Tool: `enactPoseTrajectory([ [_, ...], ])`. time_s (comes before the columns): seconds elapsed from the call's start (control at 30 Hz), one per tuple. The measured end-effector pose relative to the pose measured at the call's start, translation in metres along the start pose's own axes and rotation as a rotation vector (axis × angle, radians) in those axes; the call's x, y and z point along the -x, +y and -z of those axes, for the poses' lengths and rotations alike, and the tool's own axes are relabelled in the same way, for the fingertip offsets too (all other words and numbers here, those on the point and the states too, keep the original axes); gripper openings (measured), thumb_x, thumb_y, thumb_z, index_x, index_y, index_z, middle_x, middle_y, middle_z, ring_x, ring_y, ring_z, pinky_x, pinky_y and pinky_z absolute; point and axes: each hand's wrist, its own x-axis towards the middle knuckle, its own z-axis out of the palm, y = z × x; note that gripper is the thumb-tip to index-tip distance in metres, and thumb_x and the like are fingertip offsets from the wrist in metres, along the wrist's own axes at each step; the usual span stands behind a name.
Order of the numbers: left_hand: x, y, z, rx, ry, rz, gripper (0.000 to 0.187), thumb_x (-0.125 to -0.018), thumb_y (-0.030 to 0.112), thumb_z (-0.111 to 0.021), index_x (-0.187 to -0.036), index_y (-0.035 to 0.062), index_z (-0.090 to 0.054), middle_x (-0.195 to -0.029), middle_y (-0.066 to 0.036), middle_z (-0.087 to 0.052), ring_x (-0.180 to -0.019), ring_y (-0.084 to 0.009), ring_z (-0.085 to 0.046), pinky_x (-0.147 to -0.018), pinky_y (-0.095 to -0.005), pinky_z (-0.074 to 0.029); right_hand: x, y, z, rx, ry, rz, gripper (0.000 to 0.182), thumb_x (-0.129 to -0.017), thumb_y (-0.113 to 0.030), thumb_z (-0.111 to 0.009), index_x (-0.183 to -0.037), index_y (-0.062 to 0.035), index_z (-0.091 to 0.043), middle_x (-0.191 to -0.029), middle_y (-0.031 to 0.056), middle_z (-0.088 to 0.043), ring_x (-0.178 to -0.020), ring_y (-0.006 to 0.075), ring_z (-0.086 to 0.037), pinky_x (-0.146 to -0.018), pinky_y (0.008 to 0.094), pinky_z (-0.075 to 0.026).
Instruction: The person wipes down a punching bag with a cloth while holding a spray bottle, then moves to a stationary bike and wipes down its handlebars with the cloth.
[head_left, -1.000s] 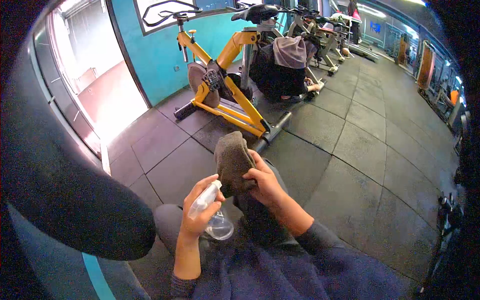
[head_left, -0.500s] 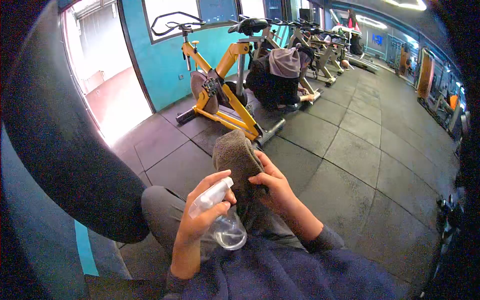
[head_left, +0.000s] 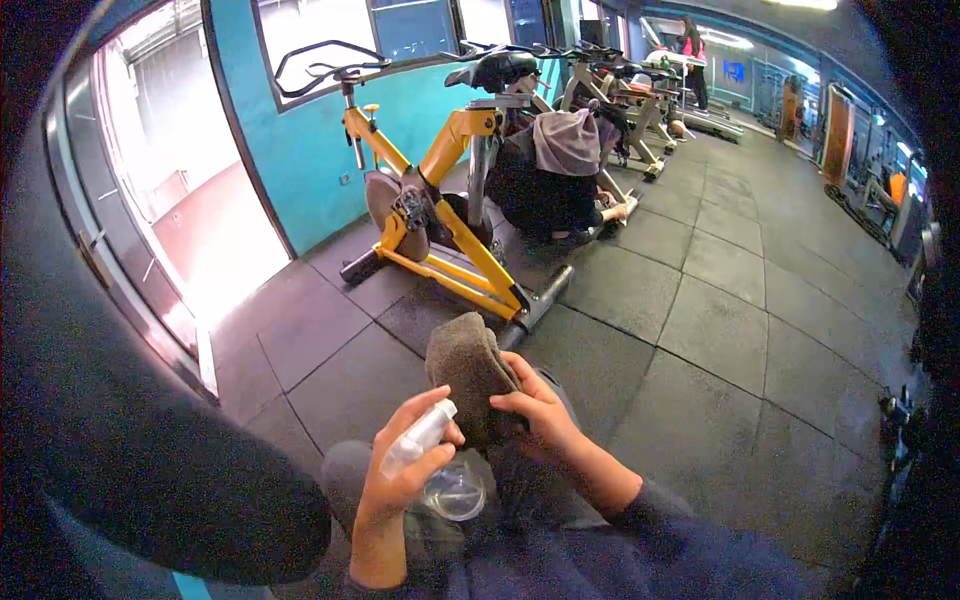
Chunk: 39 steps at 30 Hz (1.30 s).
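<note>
My left hand (head_left: 400, 470) is wrapped round the white neck of a clear spray bottle (head_left: 457, 490), with some liquid visible inside it. The nozzle points toward a folded brown-grey cloth (head_left: 463, 365). That cloth is pinched in my right hand (head_left: 537, 408), thumb on the near face and fingers behind its edge. Bottle head and cloth are close together over my lap. Just beyond the cloth stands a yellow exercise bike (head_left: 450, 215), its rear foot bar (head_left: 545, 300) nearest to my hands.
Another person (head_left: 545, 170) crouches behind the yellow bike, a hand at a bike's foot bar. More bikes (head_left: 640, 110) line the wall. A large dark rounded shape (head_left: 200, 490) fills the left side. An open doorway (head_left: 190, 150) is at left; dark tiles (head_left: 720, 370) cover the floor.
The view has tilted up and shifted, so my hands sit lower in it and more of the doorway shows. Both hands keep the same holds on bottle and cloth.
</note>
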Motion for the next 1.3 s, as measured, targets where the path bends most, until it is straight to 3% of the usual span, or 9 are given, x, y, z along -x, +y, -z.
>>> enactPoseTrajectory([
  [0.2, -0.043, -0.009, 0.03, -0.051, -0.092, 0.075, 0.055, -0.078, -0.003, -0.058, -0.132, 0.001, -0.045, -0.093, -0.007, -0.06, -0.089, -0.0124, -0.057, -0.083, -0.0265, -0.045, -0.045, 0.008, 0.001, -0.089, 0.089, -0.095, 0.056, -0.078, -0.001, -0.057, -0.131, -0.0049, -0.039, -0.123, 0.01, -0.052, -0.113, 0.0211, -0.052, -0.096, 0.0332, -0.043],
  [0.43, -0.121, -0.027, 0.07, -0.084, -0.161, 0.086, 0.055, -0.081, -0.003, -0.058, -0.133, 0.0021, -0.044, -0.096, -0.006, -0.059, -0.092, -0.0115, -0.056, -0.083, -0.0255, -0.045, -0.126, 0.047, 0.024, -0.112, 0.188, -0.023, 0.051, -0.08, -0.002, -0.057, -0.128, -0.0059, -0.042, -0.115, 0.0076, -0.056, -0.107, 0.0176, -0.054, -0.092, 0.03, -0.043],
  [0.67, -0.192, -0.017, 0.086, -0.092, -0.247, 0.129, 0.055, -0.081, -0.002, -0.057, -0.133, 0.0025, -0.043, -0.096, -0.007, -0.059, -0.092, -0.0116, -0.056, -0.084, -0.0259, -0.045, -0.171, 0.025, 0.021, -0.064, 0.338, 0.095, 0.048, -0.081, 0.0, -0.058, -0.127, -0.006, -0.043, -0.114, 0.0047, -0.057, -0.106, 0.014, -0.053, -0.094, 0.0281, -0.04],
  [0.97, -0.148, -0.037, 0.018, 0.014, -0.393, 0.028, 0.054, -0.079, -0.003, -0.057, -0.132, 0.0034, -0.046, -0.095, -0.004, -0.059, -0.09, -0.0104, -0.056, -0.083, -0.0245, -0.045, -0.07, -0.017, 0.022, 0.182, 0.435, 0.12, 0.044, -0.083, -0.001, -0.051, -0.127, -0.0048, -0.044, -0.11, 0.0037, -0.057, -0.1, 0.012, -0.054, -0.089, 0.0257, -0.042],
  [1.07, -0.116, -0.015, -0.014, 0.05, -0.465, -0.011, 0.055, -0.079, -0.005, -0.057, -0.132, 0.0029, -0.045, -0.097, -0.005, -0.058, -0.09, -0.01, -0.056, -0.083, -0.0238, -0.045, -0.02, -0.041, -0.001, 0.189, 0.459, 0.245, 0.041, -0.084, -0.002, -0.051, -0.125, -0.0046, -0.046, -0.107, 0.0037, -0.057, -0.097, 0.0113, -0.054, -0.086, 0.0246, -0.043],
  [1.3, -0.053, 0.025, -0.051, 0.168, -0.471, -0.042, 0.057, -0.079, -0.006, -0.055, -0.133, 0.0014, -0.041, -0.1, -0.006, -0.058, -0.091, -0.0116, -0.057, -0.083, -0.0253, -0.046, 0.049, -0.085, -0.039, 0.274, 0.317, 0.178, 0.038, -0.086, -0.002, -0.049, -0.123, -0.0049, -0.045, -0.096, 0.0018, -0.056, -0.083, 0.01, -0.055, -0.072, 0.0243, -0.047],
])
